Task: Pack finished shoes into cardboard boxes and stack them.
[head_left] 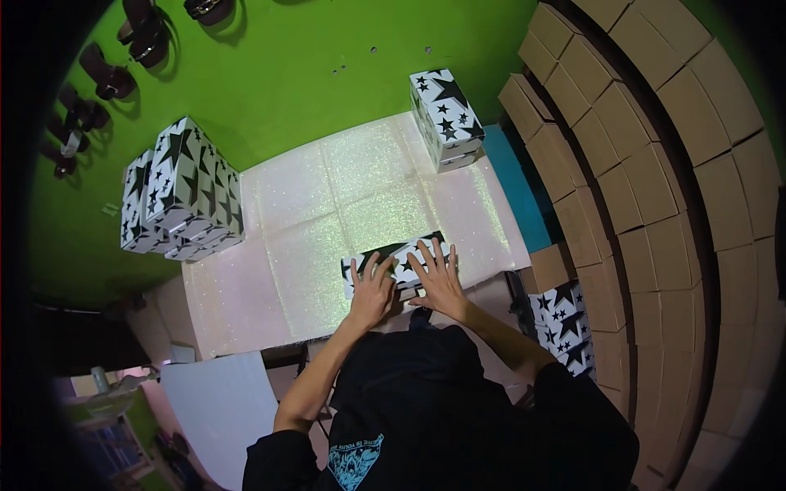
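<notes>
A long white box with black stars (pixel 399 247) lies near the front edge of the table, and both my hands rest on it. My left hand (pixel 373 288) presses its spread fingers on the left half of the box. On the right half, my right hand (pixel 439 282) has its fingers stretched over the top, its thumb low at the near side. Part of the box is covered by my hands, and its contents cannot be seen.
A shiny pale cloth (pixel 295 204) covers the table. Star-patterned boxes stand in a stack (pixel 192 188) at the left and a smaller stack (pixel 446 119) at the back right. Brown cardboard boxes (pixel 639 188) line shelves on the right. Sandals (pixel 106 74) hang on the green wall.
</notes>
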A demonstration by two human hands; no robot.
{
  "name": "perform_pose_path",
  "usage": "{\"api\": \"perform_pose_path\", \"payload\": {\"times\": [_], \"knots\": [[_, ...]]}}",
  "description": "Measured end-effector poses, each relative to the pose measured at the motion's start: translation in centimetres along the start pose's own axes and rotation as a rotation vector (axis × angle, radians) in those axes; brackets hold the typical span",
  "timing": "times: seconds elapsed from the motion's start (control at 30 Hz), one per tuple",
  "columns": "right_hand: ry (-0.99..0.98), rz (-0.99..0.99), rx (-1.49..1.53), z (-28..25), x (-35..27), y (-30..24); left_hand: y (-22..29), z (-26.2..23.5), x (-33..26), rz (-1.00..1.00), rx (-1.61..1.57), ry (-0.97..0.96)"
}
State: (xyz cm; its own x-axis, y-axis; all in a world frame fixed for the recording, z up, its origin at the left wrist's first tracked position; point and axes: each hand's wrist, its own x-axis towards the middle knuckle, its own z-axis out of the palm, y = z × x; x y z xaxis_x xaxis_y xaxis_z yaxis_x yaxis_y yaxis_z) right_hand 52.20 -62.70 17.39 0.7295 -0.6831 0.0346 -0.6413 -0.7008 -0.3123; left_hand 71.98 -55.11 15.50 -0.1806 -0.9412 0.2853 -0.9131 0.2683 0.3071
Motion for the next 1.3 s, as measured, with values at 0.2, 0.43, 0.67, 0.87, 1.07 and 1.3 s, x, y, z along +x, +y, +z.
{"api": "perform_pose_path", "payload": {"times": [0.2,0.43,0.67,0.87,1.07,1.3], "knots": [[0.322,-0.202,-0.133,-0.4,2.9,0.9,-2.0,-4.6,4.6,-0.089,-0.039,-0.074],[0.374,-0.303,-0.065,-2.2,7.1,1.9,-1.9,-6.9,5.9,-0.069,-0.094,-0.028],[0.250,-0.374,0.022,-3.3,9.6,2.1,-4.5,-5.9,5.4,-0.172,-0.091,0.071],[0.222,-0.358,0.126,-4.3,11.2,3.2,-8.8,-6.9,2.6,-0.278,0.000,0.099],[0.214,-0.388,0.101,-4.2,12.1,3.5,-7.0,-7.1,4.4,-0.265,-0.121,0.172],[0.175,-0.400,0.112,-4.9,11.5,3.2,-7.7,-6.3,5.6,-0.374,-0.180,0.045]]}}
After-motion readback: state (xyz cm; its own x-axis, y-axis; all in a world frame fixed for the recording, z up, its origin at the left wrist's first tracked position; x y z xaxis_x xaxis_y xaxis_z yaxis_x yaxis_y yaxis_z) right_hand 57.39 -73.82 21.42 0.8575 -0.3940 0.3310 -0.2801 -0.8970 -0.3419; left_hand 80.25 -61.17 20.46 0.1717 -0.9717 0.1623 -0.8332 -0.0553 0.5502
